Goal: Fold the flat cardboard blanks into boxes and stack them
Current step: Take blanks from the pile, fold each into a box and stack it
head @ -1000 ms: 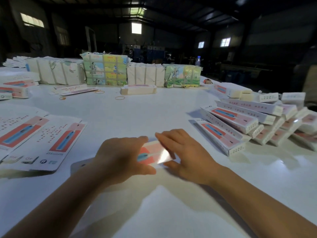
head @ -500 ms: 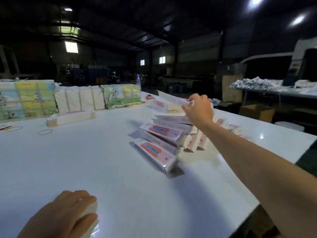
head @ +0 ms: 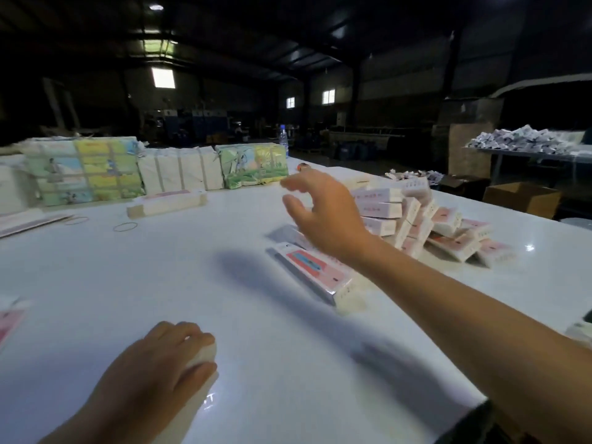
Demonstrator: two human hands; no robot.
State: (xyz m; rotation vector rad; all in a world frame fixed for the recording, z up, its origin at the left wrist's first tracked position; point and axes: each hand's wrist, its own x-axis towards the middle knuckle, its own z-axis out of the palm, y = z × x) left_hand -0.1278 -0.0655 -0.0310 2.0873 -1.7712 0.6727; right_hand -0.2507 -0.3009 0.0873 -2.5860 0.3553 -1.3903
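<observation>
Fingers [head: 290, 200] on the right hand [head: 323, 216] are spreading apart, empty, above the stack of folded boxes [head: 413, 216] on the counter [head: 192, 267]; left hand [head: 160, 360] is gripping something white; next, probably fetching another blank.

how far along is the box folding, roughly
Done: a pile of folded boxes sits on the right of the table, with one more box lying in front of it. In hand: the right hand hangs open and empty above the pile; the left hand grips something white, unclear what. Left: flat blanks at far left.
</observation>
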